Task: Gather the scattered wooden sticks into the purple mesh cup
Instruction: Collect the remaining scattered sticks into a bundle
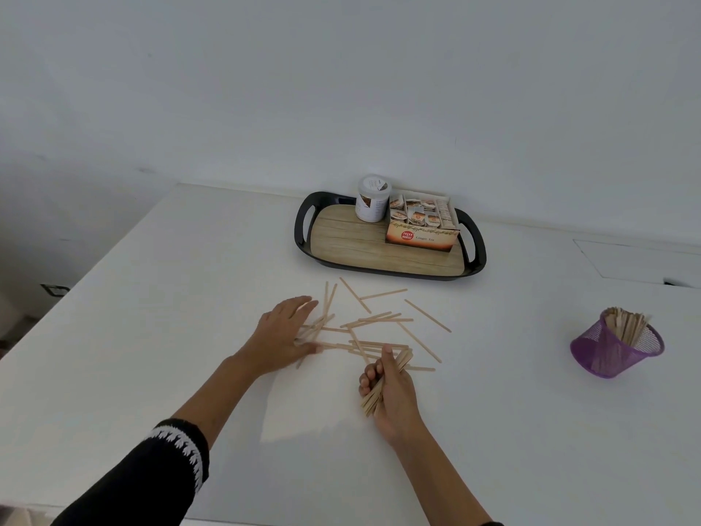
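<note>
Several thin wooden sticks (379, 320) lie scattered on the white table (189, 260) in front of me. My left hand (282, 336) lies flat on the left end of the scatter, fingers straight, touching several sticks. My right hand (390, 392) grips a bundle of sticks (373, 400) just near of the pile. The purple mesh cup (607, 354) stands far to the right, tilted in view, with many sticks standing in it.
A black tray (303, 237) with a wood-pattern floor sits at the back against the wall, holding a white jar (372, 199) and an open tea box (421, 225). The table's left edge runs diagonally past my left sleeve.
</note>
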The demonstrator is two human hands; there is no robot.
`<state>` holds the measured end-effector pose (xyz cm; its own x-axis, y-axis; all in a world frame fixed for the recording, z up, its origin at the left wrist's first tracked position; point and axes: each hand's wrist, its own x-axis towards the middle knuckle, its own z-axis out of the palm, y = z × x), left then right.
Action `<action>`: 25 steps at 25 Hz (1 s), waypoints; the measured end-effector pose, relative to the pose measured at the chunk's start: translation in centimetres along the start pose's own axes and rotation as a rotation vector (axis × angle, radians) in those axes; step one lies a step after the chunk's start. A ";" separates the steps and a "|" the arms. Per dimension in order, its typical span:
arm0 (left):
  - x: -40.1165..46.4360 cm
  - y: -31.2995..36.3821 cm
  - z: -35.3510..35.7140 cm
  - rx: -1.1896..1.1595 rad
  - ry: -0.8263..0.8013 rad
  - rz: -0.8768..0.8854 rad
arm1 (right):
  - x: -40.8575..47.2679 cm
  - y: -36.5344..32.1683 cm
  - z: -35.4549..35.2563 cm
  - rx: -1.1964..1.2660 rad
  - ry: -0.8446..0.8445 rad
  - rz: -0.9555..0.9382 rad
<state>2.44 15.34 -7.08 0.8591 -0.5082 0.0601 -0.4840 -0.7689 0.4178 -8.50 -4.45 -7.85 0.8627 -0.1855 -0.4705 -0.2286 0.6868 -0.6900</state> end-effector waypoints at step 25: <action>0.8 3.1 -1.0 -0.294 -0.090 -0.395 | 0.1 -0.1 0.0 0.077 0.044 0.042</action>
<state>1.79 12.98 -4.84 0.9433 -0.2418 -0.2273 -0.0463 -0.7742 0.6312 -8.42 -4.55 -7.85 0.8320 -0.1851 -0.5230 -0.2273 0.7463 -0.6257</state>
